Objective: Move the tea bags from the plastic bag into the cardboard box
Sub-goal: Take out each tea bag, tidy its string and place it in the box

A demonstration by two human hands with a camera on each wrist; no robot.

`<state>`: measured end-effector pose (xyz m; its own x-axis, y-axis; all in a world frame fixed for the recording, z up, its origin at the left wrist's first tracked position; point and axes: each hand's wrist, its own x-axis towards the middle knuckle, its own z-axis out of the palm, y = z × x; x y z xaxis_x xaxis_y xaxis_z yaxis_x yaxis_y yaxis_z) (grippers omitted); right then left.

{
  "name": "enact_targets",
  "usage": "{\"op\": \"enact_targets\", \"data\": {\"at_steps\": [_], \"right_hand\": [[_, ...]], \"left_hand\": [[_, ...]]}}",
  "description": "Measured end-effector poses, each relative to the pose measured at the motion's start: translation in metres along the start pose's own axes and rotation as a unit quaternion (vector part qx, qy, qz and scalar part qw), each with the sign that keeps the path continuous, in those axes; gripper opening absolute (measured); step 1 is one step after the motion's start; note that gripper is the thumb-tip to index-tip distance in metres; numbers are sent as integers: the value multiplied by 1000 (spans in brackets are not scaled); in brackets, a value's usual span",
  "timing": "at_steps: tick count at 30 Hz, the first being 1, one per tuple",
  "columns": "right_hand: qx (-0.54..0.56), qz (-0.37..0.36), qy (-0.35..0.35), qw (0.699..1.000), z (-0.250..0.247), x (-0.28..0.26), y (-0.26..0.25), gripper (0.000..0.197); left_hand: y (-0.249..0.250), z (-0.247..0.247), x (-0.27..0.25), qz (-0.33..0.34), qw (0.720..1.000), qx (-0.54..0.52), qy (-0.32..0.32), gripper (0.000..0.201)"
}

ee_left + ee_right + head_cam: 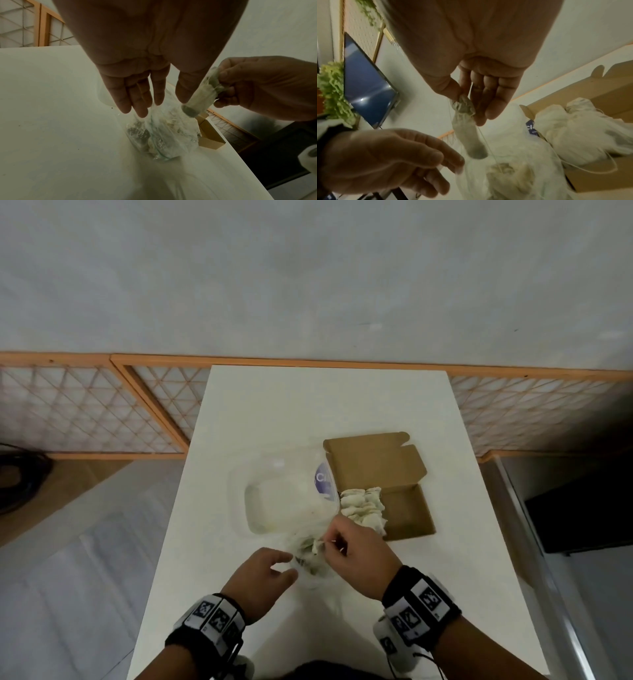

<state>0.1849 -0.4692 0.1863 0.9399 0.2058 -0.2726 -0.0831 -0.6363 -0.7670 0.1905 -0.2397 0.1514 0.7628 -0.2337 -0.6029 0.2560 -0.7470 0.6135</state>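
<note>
A clear plastic bag [284, 501] lies crumpled in the middle of the white table [308, 405], with tea bags [164, 135] still inside. My left hand [289, 566] pinches its near rim [443, 167]. My right hand [325, 544] pinches one tea bag [469, 136] by its top, and it hangs over the bag's mouth with its string trailing down. Right of the bag stands the open cardboard box [407, 508], with several tea bags [363, 505] heaped in its left half.
The box's lid flap [373, 460] lies open toward the far side. A dark screen [582, 508] stands low beyond the table's right edge. A wooden lattice panel [85, 409] runs behind the table. Bare tabletop shows at the far end and at the left.
</note>
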Motion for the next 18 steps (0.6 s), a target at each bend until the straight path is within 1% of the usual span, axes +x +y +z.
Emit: {"op": "enact_targets", "data": {"at_steps": [3, 5, 7, 8, 9, 12, 14, 15, 18], "right_hand": [[40, -16, 9, 999, -9, -8, -12, 10], [64, -34, 12, 997, -13, -14, -21, 7], [77, -53, 17, 995, -17, -17, -30, 5], [83, -63, 23, 994, -18, -19, -34, 4], [87, -74, 30, 993, -20, -20, -37, 3], [106, -98, 67, 987, -25, -22, -47, 4], [137, -101, 100, 980, -29, -21, -50, 6], [151, -100, 119, 976, -32, -20, -51, 6], [204, -88, 153, 963, -43, -18, -52, 5]], "left_hand": [[2, -3, -3, 25, 999, 31, 12, 50], [11, -8, -7, 70, 995, 66, 29, 61], [24, -14, -13, 128, 989, 63, 32, 65], [32, -17, -16, 148, 988, 47, 24, 61], [41, -20, -19, 166, 986, 25, 10, 53], [61, -24, -23, 212, 976, -46, -4, 13], [72, -29, -27, 206, 976, -71, 17, 22], [79, -33, -32, 200, 976, -79, 20, 23], [90, -43, -42, 211, 971, -105, 30, 17]]}}
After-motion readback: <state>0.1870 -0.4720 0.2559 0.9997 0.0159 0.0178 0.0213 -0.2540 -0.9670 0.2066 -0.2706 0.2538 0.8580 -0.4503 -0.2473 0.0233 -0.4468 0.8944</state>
